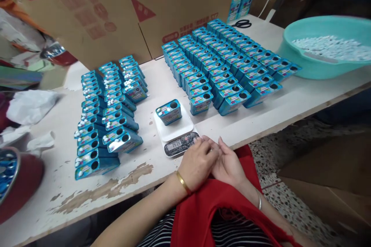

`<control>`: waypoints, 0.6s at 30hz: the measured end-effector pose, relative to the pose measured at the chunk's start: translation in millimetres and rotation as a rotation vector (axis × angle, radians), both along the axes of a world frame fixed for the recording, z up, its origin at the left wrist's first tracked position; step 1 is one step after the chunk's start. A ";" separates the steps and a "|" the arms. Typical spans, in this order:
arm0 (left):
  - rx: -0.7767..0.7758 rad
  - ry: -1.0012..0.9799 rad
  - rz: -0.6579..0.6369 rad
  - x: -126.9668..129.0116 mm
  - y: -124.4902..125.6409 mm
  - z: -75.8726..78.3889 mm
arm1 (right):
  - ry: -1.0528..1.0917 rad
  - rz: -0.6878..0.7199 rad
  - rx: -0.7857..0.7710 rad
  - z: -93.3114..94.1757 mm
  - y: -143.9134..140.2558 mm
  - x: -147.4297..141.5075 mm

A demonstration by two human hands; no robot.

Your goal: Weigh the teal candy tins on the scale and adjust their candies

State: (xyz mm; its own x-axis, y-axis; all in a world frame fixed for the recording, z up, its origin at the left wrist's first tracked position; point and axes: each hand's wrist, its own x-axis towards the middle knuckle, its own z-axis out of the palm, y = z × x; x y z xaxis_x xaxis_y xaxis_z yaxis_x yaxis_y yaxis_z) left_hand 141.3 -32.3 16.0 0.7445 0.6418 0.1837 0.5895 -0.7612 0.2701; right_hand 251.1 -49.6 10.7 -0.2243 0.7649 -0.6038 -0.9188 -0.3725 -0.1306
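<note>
My left hand (pixel 198 162) and my right hand (pixel 228 162) rest together at the near edge of the white table (pixel 52 185), fingers touching each other, holding nothing. Just beyond them stands a small white digital scale (pixel 176 130) with one blue tin (pixel 169 111) on its platform, a round hole in the tin's top. To the left lie rows of blue tins (pixel 101 119), some with white pieces in them. A larger block of blue tins (pixel 223 65) stands to the right.
A teal basin (pixel 327 46) holding small white pieces sits at the table's right end. Black scissors (pixel 241 23) lie behind the tins. A cardboard box (pixel 116 11) stands at the back. A red round container (pixel 17 181) and crumpled white paper (pixel 30 106) are at the left.
</note>
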 end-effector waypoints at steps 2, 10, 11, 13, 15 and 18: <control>-0.030 -0.014 0.025 2.1 0.1 -5.7 | -0.036 -0.033 -0.017 -2.1 -3.4 2.2; -0.105 -0.035 0.135 3.8 3.4 -2.0 | -0.080 -0.111 -0.068 6.6 -5.8 1.3; -0.114 -0.027 0.138 3.5 2.8 -2.4 | -0.078 -0.108 -0.072 7.2 -6.0 0.8; -0.133 -0.024 0.149 1.9 2.7 -2.3 | -0.078 -0.089 -0.060 7.6 -6.2 -0.3; -0.148 -0.034 0.162 -0.4 4.5 -0.1 | -0.072 -0.073 -0.022 7.7 -5.7 -1.6; -0.168 -0.023 0.151 -4.1 9.5 5.2 | -0.054 -0.066 0.042 7.6 -3.9 -4.0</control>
State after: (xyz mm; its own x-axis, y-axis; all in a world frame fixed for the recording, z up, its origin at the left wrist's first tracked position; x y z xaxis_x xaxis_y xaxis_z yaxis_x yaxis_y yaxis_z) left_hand 137.3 -22.8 21.2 0.6346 0.7687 0.0804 0.6856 -0.6079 0.4005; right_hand 247.1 -53.4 18.3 -0.1407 0.8018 -0.5807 -0.9323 -0.3047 -0.1949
